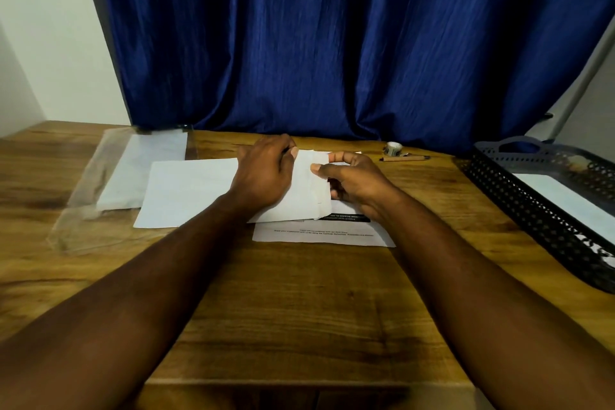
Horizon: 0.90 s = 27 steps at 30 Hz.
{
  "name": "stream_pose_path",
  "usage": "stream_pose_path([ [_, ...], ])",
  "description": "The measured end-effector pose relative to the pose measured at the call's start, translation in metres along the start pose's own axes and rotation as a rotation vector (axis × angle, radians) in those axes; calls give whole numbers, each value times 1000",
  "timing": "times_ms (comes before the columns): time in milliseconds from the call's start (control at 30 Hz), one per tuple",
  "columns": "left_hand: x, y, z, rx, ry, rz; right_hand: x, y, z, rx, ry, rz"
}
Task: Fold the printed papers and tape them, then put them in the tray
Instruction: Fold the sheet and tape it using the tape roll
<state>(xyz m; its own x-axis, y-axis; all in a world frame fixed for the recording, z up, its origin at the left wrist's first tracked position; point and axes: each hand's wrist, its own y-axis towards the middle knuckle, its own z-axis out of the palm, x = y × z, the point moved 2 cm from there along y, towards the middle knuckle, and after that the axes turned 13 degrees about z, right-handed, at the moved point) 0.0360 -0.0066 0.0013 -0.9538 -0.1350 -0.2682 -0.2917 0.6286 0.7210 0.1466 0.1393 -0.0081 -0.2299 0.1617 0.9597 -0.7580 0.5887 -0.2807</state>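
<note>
Two bare hands are working at the middle of a wooden desk [299,303], and we are folding a printed paper [309,190]. Our left hand [263,173] is lying flat with fingers together, pressing the turned-over flap down. Our right hand [352,183] is pinching the flap's edge between thumb and forefinger at about three o'clock of the sheet. The paper's printed lower strip is showing at six o'clock, nearest us. More white sheets [186,190] are lying at nine o'clock, partly on a clear plastic sleeve [83,203]. A black mesh tray [532,210] is sitting at three o'clock with something white inside. A tape roll [394,148] and a pen [404,158] are resting at one o'clock. We are judging the paper light, limp and easily creased, best gripped at its edges.
</note>
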Motion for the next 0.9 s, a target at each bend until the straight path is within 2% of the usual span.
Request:
stream_pose_path([
  [233, -2, -3, -1, 29, -3, 6, -2, -2, -3, 88, -159, -3],
  [533, -6, -3, -4, 65, -121, -12, -1, -2, 1, 74, -73, -13],
  [733, -4, -4, 1, 136, -139, -43, -4, 0, 4, -37, -96, -36],
  [800, -1, -4, 4, 195, -79, -24, -4, 4, -1, -125, -113, -57],
  [900, 3, -4, 8, 299, -51, 59, -3, 6, -11, -296, -287, -158],
])
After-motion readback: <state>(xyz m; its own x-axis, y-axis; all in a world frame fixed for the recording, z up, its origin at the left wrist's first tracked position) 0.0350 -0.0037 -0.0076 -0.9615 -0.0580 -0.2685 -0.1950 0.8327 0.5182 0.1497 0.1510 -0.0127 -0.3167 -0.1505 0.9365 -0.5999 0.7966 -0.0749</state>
